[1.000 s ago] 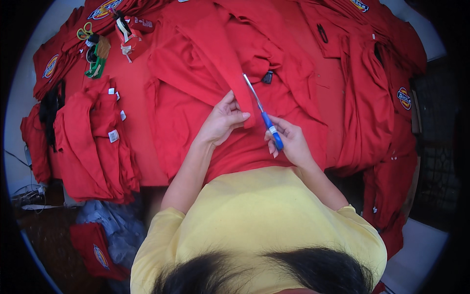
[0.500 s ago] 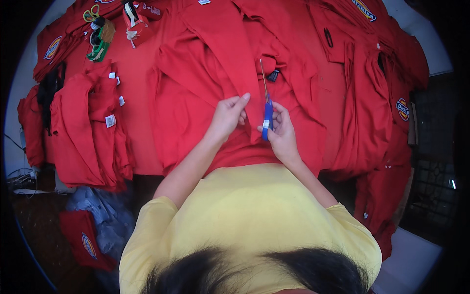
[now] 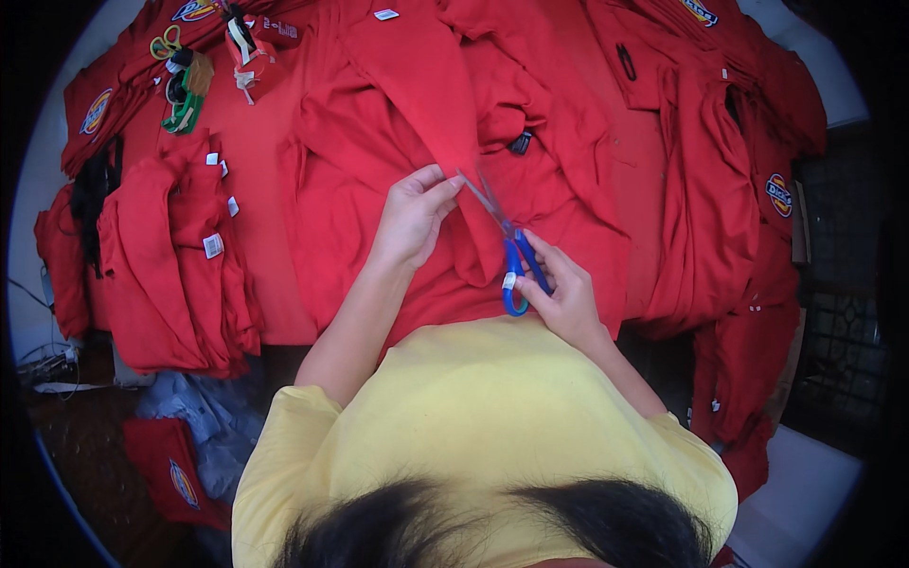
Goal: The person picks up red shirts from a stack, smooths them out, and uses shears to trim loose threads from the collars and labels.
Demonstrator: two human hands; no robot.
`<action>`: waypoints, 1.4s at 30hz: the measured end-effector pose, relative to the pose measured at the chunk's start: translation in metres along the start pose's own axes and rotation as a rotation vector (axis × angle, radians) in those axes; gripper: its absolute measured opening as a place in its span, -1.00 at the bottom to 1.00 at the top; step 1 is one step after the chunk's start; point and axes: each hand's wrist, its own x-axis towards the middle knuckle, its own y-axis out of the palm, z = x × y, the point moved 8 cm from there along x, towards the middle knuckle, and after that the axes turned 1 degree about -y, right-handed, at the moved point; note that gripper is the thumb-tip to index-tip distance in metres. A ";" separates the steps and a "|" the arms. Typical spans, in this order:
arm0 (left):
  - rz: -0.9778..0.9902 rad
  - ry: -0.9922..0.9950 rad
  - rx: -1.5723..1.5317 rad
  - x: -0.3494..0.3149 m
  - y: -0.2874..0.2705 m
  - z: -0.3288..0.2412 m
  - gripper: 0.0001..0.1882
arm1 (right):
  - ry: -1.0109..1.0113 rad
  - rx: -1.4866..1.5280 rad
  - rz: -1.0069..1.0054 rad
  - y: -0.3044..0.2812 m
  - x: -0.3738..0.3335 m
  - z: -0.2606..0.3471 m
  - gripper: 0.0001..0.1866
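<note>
A red garment (image 3: 379, 142) lies spread in front of me, its folds under both hands. My right hand (image 3: 571, 293) holds a pair of scissors (image 3: 514, 260) with blue handles, fingers in the loops and the blades parted. The blade tips point up and left, right beside my left fingertips. Thumb and forefinger of my left hand (image 3: 413, 218) are pinched together at the garment's folded edge; whatever they grip is too small to make out. A small black label (image 3: 521, 142) shows inside the garment beyond the scissors.
Folded red garments with white tags (image 3: 170, 256) are stacked at the left, by a black cloth strip (image 3: 98, 204). A green tape dispenser (image 3: 187, 99), yellow-handled scissors (image 3: 166, 43) and a red dispenser (image 3: 254, 71) stand at the far left. More red garments (image 3: 710, 208) lie at the right.
The scissors have gone from nearly closed and pointing away to parted blades tilted left toward my left fingertips. My left hand has shifted slightly left, my right hand slightly nearer and right.
</note>
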 end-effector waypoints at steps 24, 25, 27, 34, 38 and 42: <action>0.003 -0.007 0.027 -0.003 0.009 0.004 -0.62 | 0.188 0.194 0.071 0.010 0.008 -0.012 -0.48; 0.012 -0.007 0.021 -0.002 0.009 0.004 -0.61 | 0.258 0.310 0.080 0.012 0.006 -0.013 -0.48; 0.028 -0.009 0.011 -0.001 0.010 0.003 -0.57 | 0.271 0.346 0.076 0.013 0.005 -0.014 -0.48; 0.073 -0.054 0.054 0.003 0.007 0.004 -0.41 | -0.124 0.002 -0.006 0.010 0.025 -0.005 -0.49; 0.096 -0.062 0.068 0.003 0.009 0.002 -0.41 | 0.208 0.191 0.067 0.013 0.030 -0.012 -0.50; 0.098 -0.039 -0.039 0.014 0.002 -0.002 -0.45 | 0.293 0.355 0.088 0.013 0.031 -0.015 -0.51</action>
